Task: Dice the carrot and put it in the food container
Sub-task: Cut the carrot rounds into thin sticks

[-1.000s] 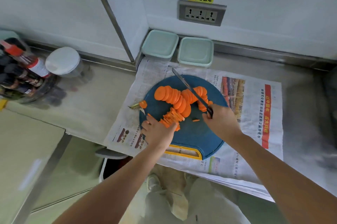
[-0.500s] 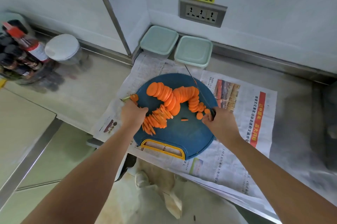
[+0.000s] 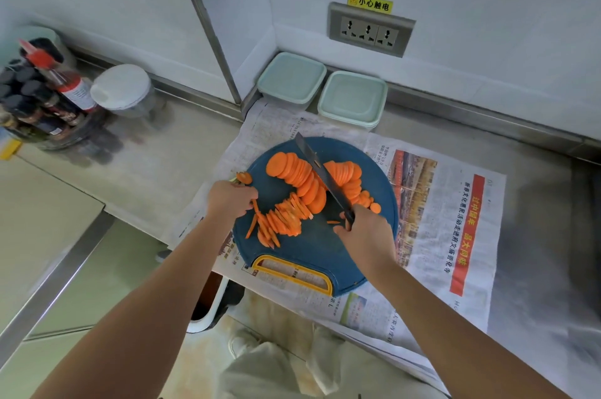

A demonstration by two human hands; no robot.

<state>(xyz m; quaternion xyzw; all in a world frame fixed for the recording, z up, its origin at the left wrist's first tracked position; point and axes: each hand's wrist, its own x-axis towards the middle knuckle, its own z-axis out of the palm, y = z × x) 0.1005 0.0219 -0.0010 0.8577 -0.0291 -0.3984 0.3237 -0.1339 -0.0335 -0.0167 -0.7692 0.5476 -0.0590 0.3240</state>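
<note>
Right hand (image 3: 364, 229) grips knife (image 3: 320, 175), blade over carrot slices (image 3: 287, 166) on cutting board (image 3: 309, 249). Left hand (image 3: 229, 200) curled beside carrot strips (image 3: 283, 219); can't tell if it's holding anything. Food containers (image 3: 353, 98) lidded, behind board.

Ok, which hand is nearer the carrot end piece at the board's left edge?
Left. The left hand is right beside the carrot end piece, almost touching; the right hand is across the cutting board, gripping the knife.

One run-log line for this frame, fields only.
stage: slicing | right hand: holds knife across carrot slices | left hand: at carrot strips | containers: behind board
</note>
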